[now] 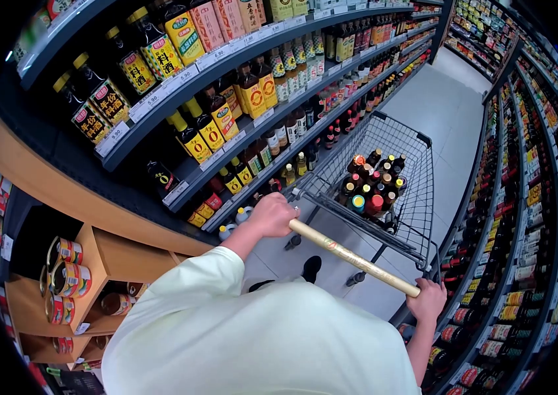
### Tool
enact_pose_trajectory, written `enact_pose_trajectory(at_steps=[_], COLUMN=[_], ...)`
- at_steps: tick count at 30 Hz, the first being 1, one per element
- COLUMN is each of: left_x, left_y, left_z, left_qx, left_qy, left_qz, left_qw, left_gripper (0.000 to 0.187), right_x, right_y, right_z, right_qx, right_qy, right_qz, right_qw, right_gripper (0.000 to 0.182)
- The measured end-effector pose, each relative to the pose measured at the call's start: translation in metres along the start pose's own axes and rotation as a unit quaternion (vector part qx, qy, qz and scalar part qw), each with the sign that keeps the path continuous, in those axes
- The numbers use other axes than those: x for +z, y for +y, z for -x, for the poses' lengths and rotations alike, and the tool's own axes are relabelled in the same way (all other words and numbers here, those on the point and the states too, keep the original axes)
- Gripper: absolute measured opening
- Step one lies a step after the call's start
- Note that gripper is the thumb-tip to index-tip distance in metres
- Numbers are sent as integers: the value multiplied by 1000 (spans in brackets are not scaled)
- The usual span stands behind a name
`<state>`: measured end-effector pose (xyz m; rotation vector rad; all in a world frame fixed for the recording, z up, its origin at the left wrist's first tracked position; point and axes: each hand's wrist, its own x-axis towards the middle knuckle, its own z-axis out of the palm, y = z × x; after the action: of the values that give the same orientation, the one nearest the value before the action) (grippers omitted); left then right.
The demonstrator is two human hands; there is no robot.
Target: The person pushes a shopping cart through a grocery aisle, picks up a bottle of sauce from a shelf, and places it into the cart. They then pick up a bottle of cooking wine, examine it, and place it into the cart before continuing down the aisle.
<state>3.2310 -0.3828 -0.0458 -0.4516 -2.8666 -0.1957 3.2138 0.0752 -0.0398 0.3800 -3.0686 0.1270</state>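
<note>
My left hand [275,215] is wrapped round the left end of the pale cart handle [351,255]. At the handle's other end, my right hand [428,299] grips it too, fingers closed. In front of the handle stands a wire shopping cart [416,197]. Inside its basket, several dark bottles [374,203] with red, yellow, blue and black caps are grouped together upright.
Shelves of bottles [210,131] with price tags line the left side. More bottle shelves [490,289] curve along the right. The tiled aisle floor [434,92] runs ahead between them. Wooden shelving [117,253] with jars stands at lower left.
</note>
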Motion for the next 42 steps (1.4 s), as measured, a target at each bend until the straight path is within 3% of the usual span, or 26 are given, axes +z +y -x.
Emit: enact_pose_trajectory(at_steps=[16, 19, 29, 33, 37, 42], left_x=[19, 27, 44, 49, 53, 51], left_y=[-29, -34, -44, -50, -51, -53], left_z=[-94, -112, -175, -200, -222, -251], left_qx=[13, 25, 31, 38, 35, 5], left_qy=[-5, 41, 25, 15, 21, -29], left_qz=[25, 30, 19, 6, 6, 10], left_qw=[1000, 998, 999, 999, 999, 1000], left_gripper=[9, 8, 15, 19, 18, 20], right_x=[4, 5, 6, 9, 9, 12], right_y=[22, 30, 55, 67, 77, 90], right_z=[-85, -103, -160, -181, -204, -226], right_qx=[27, 23, 47, 38, 52, 44], right_qy=[8, 14, 1, 37, -3, -2], right_qz=[-9, -8, 3, -7, 1, 7], right_qw=[1000, 1000, 999, 999, 999, 999], right_gripper=[32, 32, 31, 30, 31, 32])
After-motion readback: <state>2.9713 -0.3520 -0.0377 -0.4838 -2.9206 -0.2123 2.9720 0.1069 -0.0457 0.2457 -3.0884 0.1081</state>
